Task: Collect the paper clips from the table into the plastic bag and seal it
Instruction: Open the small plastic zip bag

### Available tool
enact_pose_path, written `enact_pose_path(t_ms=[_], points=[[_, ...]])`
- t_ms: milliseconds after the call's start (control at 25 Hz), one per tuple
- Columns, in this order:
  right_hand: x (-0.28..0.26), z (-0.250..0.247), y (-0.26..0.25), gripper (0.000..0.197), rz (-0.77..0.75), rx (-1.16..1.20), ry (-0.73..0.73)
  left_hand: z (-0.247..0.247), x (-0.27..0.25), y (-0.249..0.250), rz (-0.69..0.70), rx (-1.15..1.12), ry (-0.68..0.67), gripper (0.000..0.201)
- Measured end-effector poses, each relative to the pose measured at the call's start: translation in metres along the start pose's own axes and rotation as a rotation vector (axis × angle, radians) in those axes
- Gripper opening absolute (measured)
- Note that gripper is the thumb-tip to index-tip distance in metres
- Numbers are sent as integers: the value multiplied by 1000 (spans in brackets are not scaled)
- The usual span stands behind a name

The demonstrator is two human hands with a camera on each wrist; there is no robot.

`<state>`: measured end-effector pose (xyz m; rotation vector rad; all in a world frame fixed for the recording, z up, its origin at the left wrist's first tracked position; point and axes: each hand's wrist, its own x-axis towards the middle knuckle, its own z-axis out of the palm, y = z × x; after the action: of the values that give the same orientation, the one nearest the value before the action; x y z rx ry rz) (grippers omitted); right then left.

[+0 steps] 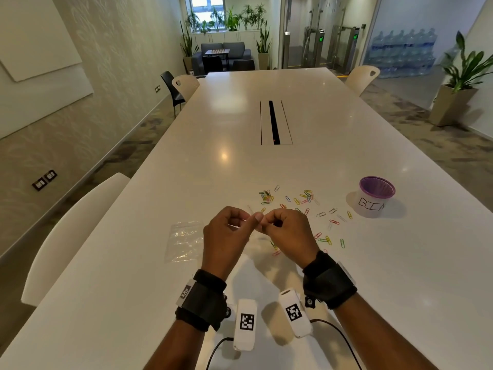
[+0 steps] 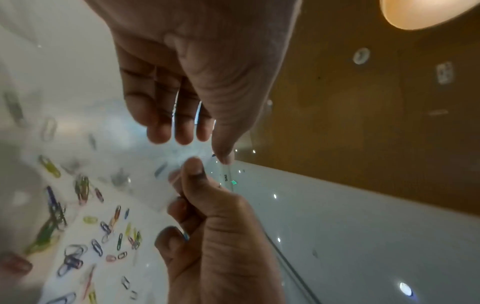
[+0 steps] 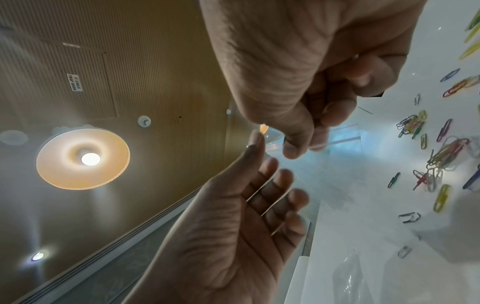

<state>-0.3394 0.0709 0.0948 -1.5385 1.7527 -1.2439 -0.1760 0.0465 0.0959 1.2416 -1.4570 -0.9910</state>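
A clear zip plastic bag (image 3: 345, 133) hangs between both hands above the white table (image 1: 240, 156), and it is almost invisible in the head view. My left hand (image 1: 248, 218) holds its top edge between thumb and fingers (image 2: 176, 133). My right hand (image 1: 266, 220) is curled and pinches the same edge with thumb and forefinger (image 3: 296, 148). The two thumbs nearly touch. Several coloured paper clips (image 1: 306, 198) lie scattered on the table just beyond and to the right of the hands. Through the bag's film (image 2: 166, 160) the clips (image 2: 103, 226) look blurred.
A second clear bag (image 1: 184, 241) lies flat on the table left of the hands. A purple mesh cup labelled BIN (image 1: 377, 196) stands at the right beyond the clips. A cable slot (image 1: 274, 122) runs along the table's middle. White chairs stand at the table's sides.
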Motion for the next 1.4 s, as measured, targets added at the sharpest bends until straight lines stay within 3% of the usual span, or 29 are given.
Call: enact_pose_path(t_ms=[120,360,720,1280,1400], points=[[-2,4,-1,27,-33,-7,15,3,-2,3,-77,-74,-47,23],[-5,-2,2,14,48,187,-80,2,-2,2,-132,-160,-82,16],[-9,-9,3,16,143,519,-176,3,0,-1,-75,-119,-96,15],[-10,-10,2,8,110,362,-247,-5,-1,-7,-13,7,-79,11],[-11,-11,-1,8,159,437,-238,-5,-1,-7,-11,22,-87,11]])
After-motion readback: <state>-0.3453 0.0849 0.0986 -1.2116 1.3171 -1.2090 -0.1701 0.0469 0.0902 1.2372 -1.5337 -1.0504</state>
